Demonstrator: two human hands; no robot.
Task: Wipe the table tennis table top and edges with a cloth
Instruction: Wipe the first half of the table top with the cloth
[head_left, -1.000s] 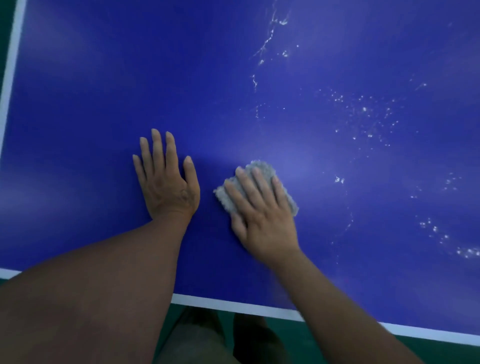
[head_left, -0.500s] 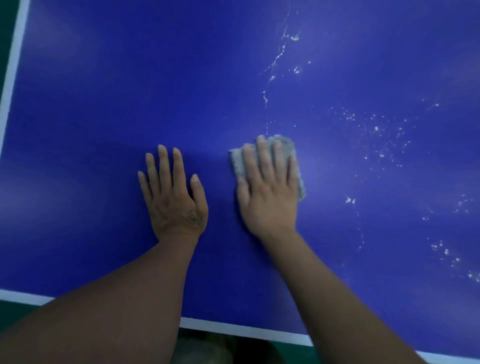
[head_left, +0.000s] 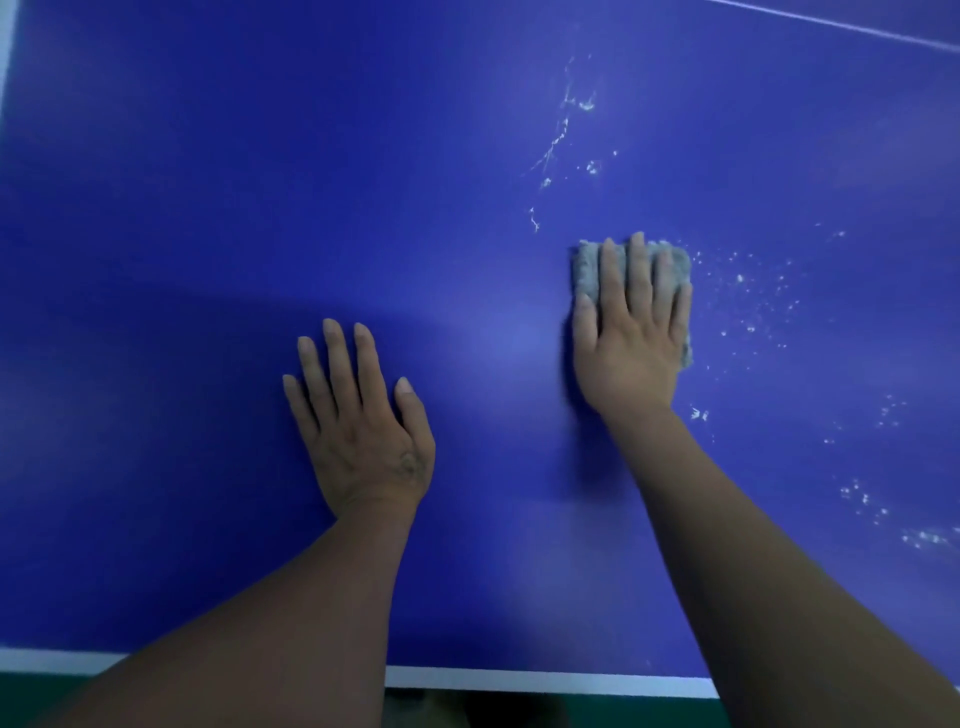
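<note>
My right hand (head_left: 631, 338) lies flat on the grey cloth (head_left: 586, 267), fingers straight and close together, pressing it to the blue table top (head_left: 208, 182). My left hand (head_left: 358, 431) is spread on bare surface, at 8 o'clock from the cloth. White specks (head_left: 753, 296) start just beside the cloth at 3 o'clock, and there is a streak (head_left: 561, 140) at 12. The right hand is nearer, so the next stroke is likely toward 3.

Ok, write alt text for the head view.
A person's right hand presses a grey cloth flat on a blue table tennis table, beside white specks. The left hand rests flat on the table, nearer the white edge line.
</note>
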